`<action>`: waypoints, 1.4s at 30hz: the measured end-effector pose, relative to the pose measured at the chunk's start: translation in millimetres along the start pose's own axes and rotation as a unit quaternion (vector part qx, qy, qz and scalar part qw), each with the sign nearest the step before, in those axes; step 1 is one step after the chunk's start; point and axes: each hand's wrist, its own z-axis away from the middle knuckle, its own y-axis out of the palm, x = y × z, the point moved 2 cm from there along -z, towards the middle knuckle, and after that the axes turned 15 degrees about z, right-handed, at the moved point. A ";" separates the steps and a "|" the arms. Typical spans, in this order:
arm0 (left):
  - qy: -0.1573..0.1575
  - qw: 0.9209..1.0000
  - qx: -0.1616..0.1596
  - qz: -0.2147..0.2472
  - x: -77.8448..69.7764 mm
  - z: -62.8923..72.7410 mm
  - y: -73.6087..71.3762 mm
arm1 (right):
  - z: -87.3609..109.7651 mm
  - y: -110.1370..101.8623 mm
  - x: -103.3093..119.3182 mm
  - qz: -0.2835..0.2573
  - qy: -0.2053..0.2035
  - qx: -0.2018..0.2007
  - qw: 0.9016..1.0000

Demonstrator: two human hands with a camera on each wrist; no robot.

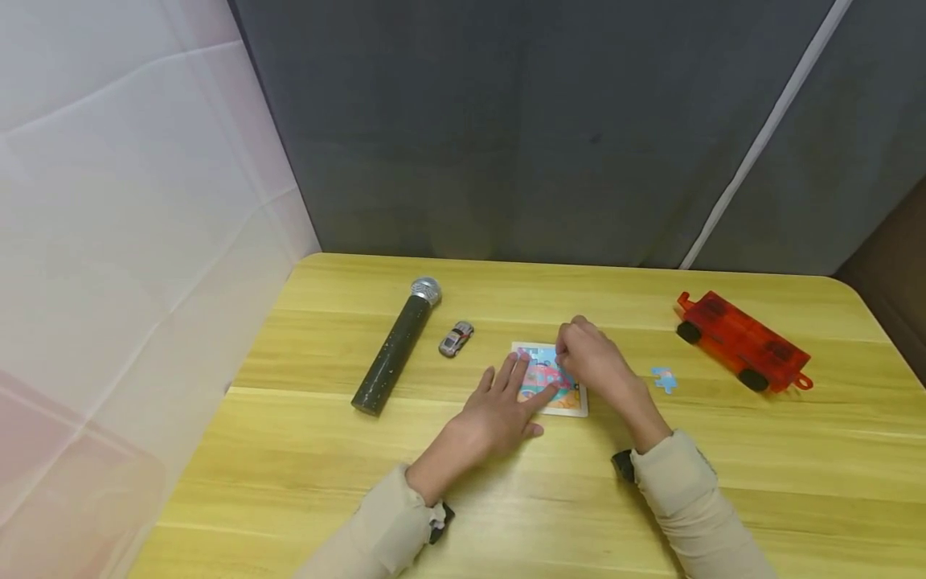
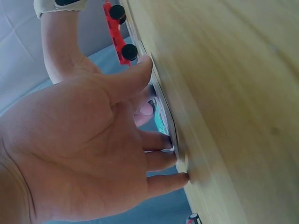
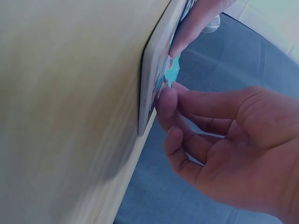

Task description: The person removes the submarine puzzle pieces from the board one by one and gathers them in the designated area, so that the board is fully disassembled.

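A small jigsaw puzzle with a pale frame (image 1: 574,412) and a pink, blue and orange picture lies on the table. My left hand (image 1: 494,416) is spread over its left part, with straight fingertips resting on the picture. At the puzzle's right side, my right hand (image 1: 595,362) pinches a teal puzzle piece (image 3: 173,71) between thumb and forefinger, tilted up from the board in the right wrist view. The right hand covers the puzzle's upper right part in the head view. A loose light-blue puzzle piece (image 1: 663,379) lies on the table right of that hand.
A toy microphone (image 1: 394,354) with a dark handle and silver head lies to the left. Between it and the puzzle sits a small silver toy car (image 1: 456,338). A translucent red toy wagon (image 1: 745,338) with black wheels stands at the right. A dark partition (image 1: 463,145) closes the back.
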 end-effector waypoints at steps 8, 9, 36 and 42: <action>-0.004 1.000 0.003 -0.015 -1.1 -0.3 -0.3 | 0.4 -0.4 1.8 -0.019 -0.011 -0.033 0.999; -0.004 1.000 0.003 -0.017 -1.2 -0.2 -0.4 | 0.5 -0.2 2.6 -0.014 -0.015 -0.037 0.999; 0.010 0.999 -0.017 -0.031 -0.7 2.6 1.6 | 23.2 -27.9 -89.9 0.001 0.007 0.116 0.993; 0.007 0.999 -0.014 -0.034 -0.4 1.0 2.0 | 27.3 -27.4 -96.7 0.006 0.040 0.117 0.992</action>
